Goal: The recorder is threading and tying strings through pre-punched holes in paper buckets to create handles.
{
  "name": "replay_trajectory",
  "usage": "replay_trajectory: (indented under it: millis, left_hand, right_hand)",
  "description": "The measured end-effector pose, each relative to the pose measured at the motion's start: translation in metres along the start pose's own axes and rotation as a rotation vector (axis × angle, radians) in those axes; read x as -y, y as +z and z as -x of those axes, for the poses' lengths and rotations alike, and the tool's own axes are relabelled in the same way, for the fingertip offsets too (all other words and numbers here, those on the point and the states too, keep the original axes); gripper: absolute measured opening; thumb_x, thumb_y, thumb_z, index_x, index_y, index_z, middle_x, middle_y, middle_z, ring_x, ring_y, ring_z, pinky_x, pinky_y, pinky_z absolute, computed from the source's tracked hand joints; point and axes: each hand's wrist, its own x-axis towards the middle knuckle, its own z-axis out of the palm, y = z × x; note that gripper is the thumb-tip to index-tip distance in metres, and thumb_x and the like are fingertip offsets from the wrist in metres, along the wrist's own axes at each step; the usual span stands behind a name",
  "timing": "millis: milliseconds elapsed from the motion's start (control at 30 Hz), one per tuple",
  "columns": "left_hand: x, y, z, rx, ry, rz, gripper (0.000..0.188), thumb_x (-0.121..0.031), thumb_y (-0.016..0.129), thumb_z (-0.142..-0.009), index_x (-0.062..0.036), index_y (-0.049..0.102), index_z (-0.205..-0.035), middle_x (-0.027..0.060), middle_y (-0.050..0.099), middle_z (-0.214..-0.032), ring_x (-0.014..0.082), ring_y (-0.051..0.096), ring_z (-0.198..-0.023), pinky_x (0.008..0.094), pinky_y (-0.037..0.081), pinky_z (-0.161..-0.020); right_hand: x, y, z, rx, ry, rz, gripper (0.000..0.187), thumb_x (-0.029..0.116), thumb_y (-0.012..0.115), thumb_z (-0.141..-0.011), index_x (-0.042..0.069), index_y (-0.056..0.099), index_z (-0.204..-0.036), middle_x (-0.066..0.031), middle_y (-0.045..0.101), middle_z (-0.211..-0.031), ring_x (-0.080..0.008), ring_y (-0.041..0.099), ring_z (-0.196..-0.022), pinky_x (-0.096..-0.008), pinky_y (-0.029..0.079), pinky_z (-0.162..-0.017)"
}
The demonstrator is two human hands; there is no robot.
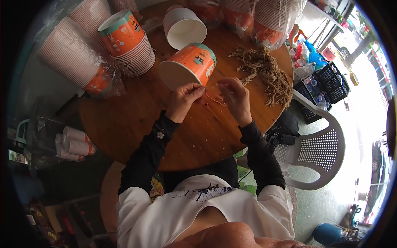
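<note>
An orange paper bucket (pixel 193 62) with a teal band lies tipped on its side on the wooden table, its pale round end towards me. Just in front of it, my left hand (pixel 182 103) is closed, pinching a thin tan string (pixel 216 100) between thumb and forefinger. My right hand (pixel 237 99) is close by on the right, its fingers bent together around the string. The string hangs in a short loop between the hands. Exactly where the right fingertips grip it is hard to make out.
A bundle of twine strands (pixel 269 74) lies at the table's right. Behind stand a white open bucket (pixel 185 31) and a stack of buckets (pixel 131 51); plastic-wrapped stacks (pixel 68 53) are at the left. A grey plastic chair (pixel 320 149) and black crates (pixel 331 84) are right of the table.
</note>
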Motion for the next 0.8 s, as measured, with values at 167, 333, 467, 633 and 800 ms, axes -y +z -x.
replay_trajectory:
  millis: [167, 333, 467, 633, 800]
  left_hand:
    - [-0.008, -0.003, 0.000, -0.033, -0.021, 0.059, 0.019, -0.020, 0.064, -0.095, -0.0018, 0.067, -0.095, -0.0013, 0.063, -0.076, 0.0052, 0.055, -0.066, 0.0205, 0.045, -0.062]
    - [-0.015, 0.001, 0.001, -0.027, -0.044, 0.013, 0.020, -0.021, 0.066, -0.094, -0.0017, 0.067, -0.095, -0.0013, 0.063, -0.077, 0.0047, 0.055, -0.067, 0.0201, 0.045, -0.062]
    - [-0.009, -0.009, -0.003, 0.006, -0.011, -0.044, 0.017, -0.019, 0.066, -0.093, -0.0022, 0.067, -0.098, -0.0012, 0.064, -0.082, 0.0054, 0.059, -0.073, 0.0198, 0.047, -0.065]
    - [-0.008, -0.015, -0.003, -0.032, 0.257, -0.476, 0.020, -0.023, 0.065, -0.094, -0.0023, 0.065, -0.096, -0.0003, 0.063, -0.076, 0.0057, 0.057, -0.064, 0.0214, 0.046, -0.059]
    - [-0.018, -0.021, -0.003, 0.008, 0.037, -0.093, 0.018, -0.020, 0.064, -0.095, -0.0026, 0.065, -0.097, 0.0000, 0.061, -0.074, 0.0065, 0.054, -0.059, 0.0215, 0.042, -0.053]
  right_hand:
    - [0.004, 0.009, 0.006, 0.051, -0.030, -0.138, 0.012, 0.006, 0.068, -0.086, 0.004, 0.068, -0.098, -0.0053, 0.063, -0.088, -0.0132, 0.061, -0.077, -0.0259, 0.049, -0.065]
    - [0.003, 0.012, 0.001, 0.071, -0.145, -0.059, 0.014, 0.007, 0.069, -0.086, 0.004, 0.067, -0.099, -0.0053, 0.063, -0.083, -0.0137, 0.060, -0.074, -0.0268, 0.049, -0.065]
    - [0.019, 0.012, -0.004, 0.013, -0.218, 0.156, 0.011, 0.008, 0.069, -0.086, 0.003, 0.065, -0.095, -0.0073, 0.062, -0.083, -0.0188, 0.060, -0.072, -0.0296, 0.049, -0.064]
    - [0.033, 0.004, -0.009, 0.011, -0.277, 0.248, 0.009, 0.007, 0.067, -0.085, 0.003, 0.063, -0.092, -0.0095, 0.060, -0.084, -0.0259, 0.060, -0.072, -0.0332, 0.049, -0.063]
    - [0.034, -0.005, -0.014, 0.001, -0.521, 0.542, 0.007, 0.007, 0.065, -0.084, 0.006, 0.061, -0.090, -0.0088, 0.055, -0.082, -0.0299, 0.058, -0.074, -0.0383, 0.048, -0.063]
